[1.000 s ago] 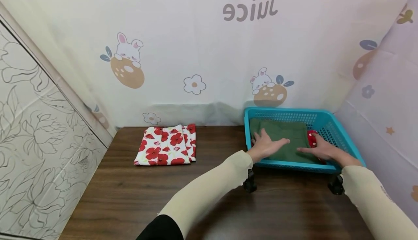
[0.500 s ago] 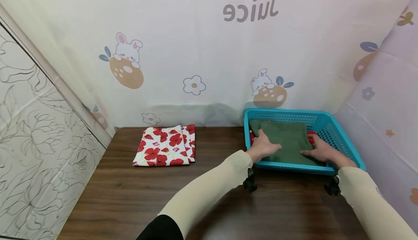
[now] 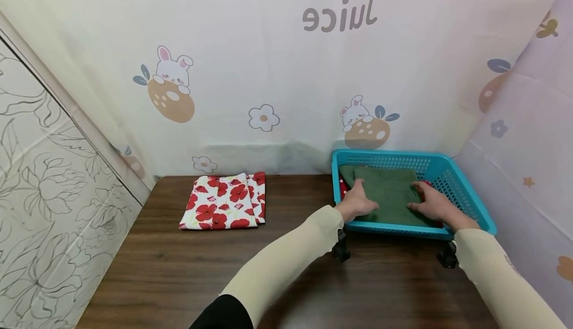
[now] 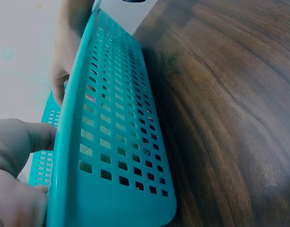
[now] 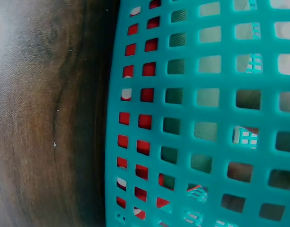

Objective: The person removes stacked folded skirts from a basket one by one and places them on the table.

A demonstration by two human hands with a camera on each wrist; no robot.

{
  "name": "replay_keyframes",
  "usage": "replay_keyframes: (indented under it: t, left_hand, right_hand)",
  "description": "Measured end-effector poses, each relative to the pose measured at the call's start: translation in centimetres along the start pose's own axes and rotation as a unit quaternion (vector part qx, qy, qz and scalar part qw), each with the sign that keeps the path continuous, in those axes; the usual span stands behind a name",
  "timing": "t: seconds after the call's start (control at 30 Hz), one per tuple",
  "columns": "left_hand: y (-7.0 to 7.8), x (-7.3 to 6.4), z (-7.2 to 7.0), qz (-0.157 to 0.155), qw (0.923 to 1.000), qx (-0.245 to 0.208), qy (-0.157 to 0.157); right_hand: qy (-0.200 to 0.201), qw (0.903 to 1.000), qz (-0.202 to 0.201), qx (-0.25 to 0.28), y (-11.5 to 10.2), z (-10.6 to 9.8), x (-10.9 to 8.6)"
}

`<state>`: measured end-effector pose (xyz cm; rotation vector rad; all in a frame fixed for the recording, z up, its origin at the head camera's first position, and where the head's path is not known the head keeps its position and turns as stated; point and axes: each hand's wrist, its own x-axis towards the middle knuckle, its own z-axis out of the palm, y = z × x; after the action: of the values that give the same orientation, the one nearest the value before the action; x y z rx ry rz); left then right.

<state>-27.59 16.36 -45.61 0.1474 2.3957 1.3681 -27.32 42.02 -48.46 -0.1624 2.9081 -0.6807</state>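
A folded green cloth lies in a blue plastic basket at the right of the table. My left hand reaches over the basket's front rim onto the cloth's left part, thumb apart from the fingers. At the cloth's right edge, my right hand rests with thumb and fingers spread. Red fabric with white dots peeks out beneath the green one. In the left wrist view my left thumb is straight beside the basket wall. The right wrist view shows red fabric through the holes.
A folded white cloth with red flowers lies on the brown wooden table at the left. A printed curtain hangs behind the table, and more printed fabric stands right beside the basket.
Both hands have lowered onto the green cloth, and their thumbs have drawn nearer to the fingers. The right hand has shifted left against the cloth's edge. The flowered cloth stays in place.
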Motion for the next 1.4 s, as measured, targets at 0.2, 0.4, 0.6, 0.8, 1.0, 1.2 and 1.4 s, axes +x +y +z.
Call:
replay_keyframes:
  t: [0.2, 0.4, 0.6, 0.8, 1.0, 1.2, 1.4]
  left_hand:
    - [-0.6, 0.5, 0.1, 0.016, 0.9993, -0.028, -0.02]
    - [-0.6, 0.4, -0.3, 0.015, 0.9979, -0.056, -0.029]
    - [-0.2, 0.2, -0.5, 0.002, 0.9985, -0.047, -0.029]
    - [-0.1, 0.4, 0.0, -0.005, 0.9989, -0.038, -0.028]
    - [-0.2, 0.6, 0.5, 0.009, 0.9985, -0.046, -0.03]
    - [-0.3, 0.8, 0.7, 0.019, 0.9977, -0.053, -0.037]
    - [-0.6, 0.9, 0.6, 0.037, 0.9955, -0.076, -0.043]
  right_hand:
    - [-0.016, 0.9995, 0.012, 0.023, 0.1, 0.3, -0.1]
    - [-0.002, 1.0, 0.0, 0.005, -0.6, 0.2, -0.3]
    - [0.025, 0.9992, -0.021, -0.025, -1.5, 0.2, 0.0]
    - [0.028, 0.9995, 0.006, -0.012, -1.5, 0.3, 0.3]
    - [-0.006, 0.9986, 0.046, 0.024, -0.8, -0.1, 0.2]
    - [-0.057, 0.9974, 0.031, 0.033, -1.0, -0.3, 0.2]
    - [-0.068, 0.9973, 0.013, 0.025, -1.6, 0.1, 0.3]
